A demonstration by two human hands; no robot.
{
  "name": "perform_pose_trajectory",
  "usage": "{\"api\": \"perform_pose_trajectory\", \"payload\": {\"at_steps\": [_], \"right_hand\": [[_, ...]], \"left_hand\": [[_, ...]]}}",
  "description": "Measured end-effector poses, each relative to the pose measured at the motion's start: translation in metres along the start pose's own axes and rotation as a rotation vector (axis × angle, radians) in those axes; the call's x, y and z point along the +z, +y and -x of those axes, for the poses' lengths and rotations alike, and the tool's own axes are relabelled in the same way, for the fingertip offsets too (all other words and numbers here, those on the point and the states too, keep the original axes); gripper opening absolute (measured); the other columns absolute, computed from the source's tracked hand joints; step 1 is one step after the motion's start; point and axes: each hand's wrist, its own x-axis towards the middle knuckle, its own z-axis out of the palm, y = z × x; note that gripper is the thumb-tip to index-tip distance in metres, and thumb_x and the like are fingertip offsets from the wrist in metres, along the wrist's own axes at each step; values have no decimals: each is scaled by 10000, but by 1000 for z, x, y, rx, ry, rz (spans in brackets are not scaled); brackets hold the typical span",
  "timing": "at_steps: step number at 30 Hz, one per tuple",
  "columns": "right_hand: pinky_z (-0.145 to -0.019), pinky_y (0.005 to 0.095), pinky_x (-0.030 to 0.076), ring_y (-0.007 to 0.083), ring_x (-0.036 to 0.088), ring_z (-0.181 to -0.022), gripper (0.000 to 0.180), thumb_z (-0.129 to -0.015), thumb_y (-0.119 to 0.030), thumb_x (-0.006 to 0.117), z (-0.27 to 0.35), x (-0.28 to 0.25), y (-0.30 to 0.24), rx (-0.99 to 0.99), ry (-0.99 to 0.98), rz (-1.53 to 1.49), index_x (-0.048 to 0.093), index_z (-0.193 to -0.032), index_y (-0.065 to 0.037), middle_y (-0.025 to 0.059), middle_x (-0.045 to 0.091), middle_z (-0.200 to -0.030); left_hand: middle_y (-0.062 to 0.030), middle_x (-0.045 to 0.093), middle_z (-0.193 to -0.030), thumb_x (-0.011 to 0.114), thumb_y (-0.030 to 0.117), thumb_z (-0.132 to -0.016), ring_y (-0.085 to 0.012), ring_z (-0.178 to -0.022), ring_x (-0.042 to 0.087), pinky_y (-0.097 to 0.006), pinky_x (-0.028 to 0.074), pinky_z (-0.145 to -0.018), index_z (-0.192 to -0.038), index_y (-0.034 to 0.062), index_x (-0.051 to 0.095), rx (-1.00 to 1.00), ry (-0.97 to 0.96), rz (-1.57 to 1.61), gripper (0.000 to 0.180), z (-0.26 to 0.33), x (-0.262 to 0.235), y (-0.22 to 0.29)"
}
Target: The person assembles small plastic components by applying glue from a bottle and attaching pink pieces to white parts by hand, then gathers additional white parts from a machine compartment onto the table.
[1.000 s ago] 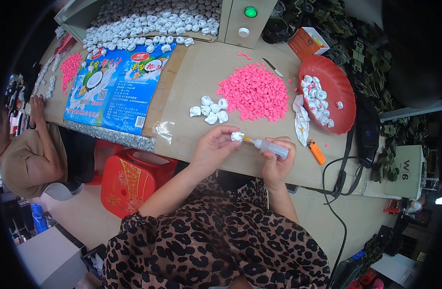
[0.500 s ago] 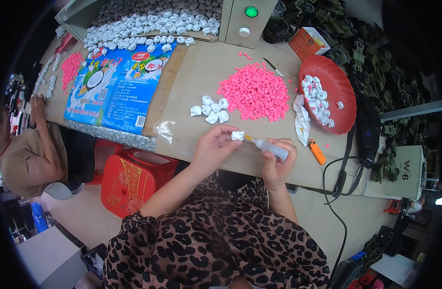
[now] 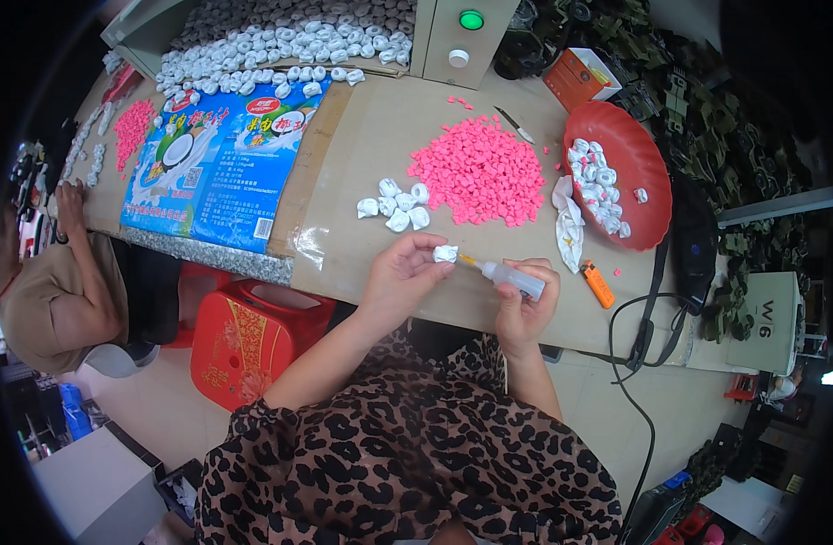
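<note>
Between the thumb and fingers of my left hand (image 3: 403, 277) is a small white moulded piece (image 3: 446, 253), held over the table's near edge. My right hand (image 3: 528, 298) is wrapped round a translucent squeeze bottle (image 3: 514, 279) with a thin yellow tip. That tip points left at the white piece, a small gap from it. Beyond my hands lies a heap of small pink pieces (image 3: 478, 173). Several similar white pieces (image 3: 398, 205) sit in a cluster at the heap's left.
At the right stand a red scalloped bowl (image 3: 648, 182) of white pieces, a crumpled white cloth (image 3: 568, 222) and an orange lighter (image 3: 598, 285). A small blade (image 3: 515, 125) lies behind the heap. A black cable (image 3: 636, 400) hangs off the edge. Another person (image 3: 67, 291) sits at left beyond a red stool (image 3: 244, 341).
The bottle's tip has drawn slightly away from the white piece, and a small gap shows between them. Both hands keep their grips in nearly the same place.
</note>
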Motion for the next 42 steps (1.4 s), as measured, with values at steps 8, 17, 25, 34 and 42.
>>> {"api": "perform_pose_trajectory", "payload": {"at_steps": [8, 17, 25, 34, 42], "right_hand": [[-638, 231, 401, 148, 471, -735, 312, -777, -204, 580, 2, 0, -2, 32, 13, -41, 390, -925, -7, 121, 472, -859], [-575, 199, 397, 108, 471, -647, 336, -772, -248, 585, 3, 3, -1, 39, 29, -56, 381, -931, -33, 100, 464, -856], [-656, 232, 398, 150, 480, -750, 317, -770, -183, 589, 3, 0, -1, 75, 6, -95, 383, -942, -13, 123, 470, -872], [-652, 235, 402, 149, 477, -738, 312, -773, -195, 585, 3, 2, -2, 51, 49, -111, 386, -929, -11, 121, 470, -871], [-647, 241, 407, 166, 478, -744, 335, -760, -199, 601, 5, 3, 2, -14, 38, -31, 381, -929, -12, 127, 473, -862]], "left_hand": [[-61, 523, -921, 514, -60, -766, -104, -870, 516, -212, 427, -758, -986, -10, 454, 8, -10, 29, 233, 0, 1, -1], [-56, 519, -919, 509, -70, -765, -103, -871, 513, -213, 428, -765, -983, -12, 457, 1, 3, -16, 232, 0, 1, -1], [-55, 520, -916, 510, -70, -764, -105, -866, 516, -217, 430, -768, -975, -14, 459, 12, -2, -9, 225, 0, 0, 0], [-64, 541, -893, 531, -29, -769, -113, -812, 536, -225, 449, -716, -987, -13, 461, -21, 10, 17, 229, 0, 0, 0], [-76, 558, -860, 539, -22, -766, -117, -768, 550, -225, 455, -682, -990, -14, 463, -38, 9, -13, 237, 2, 2, 2]]}}
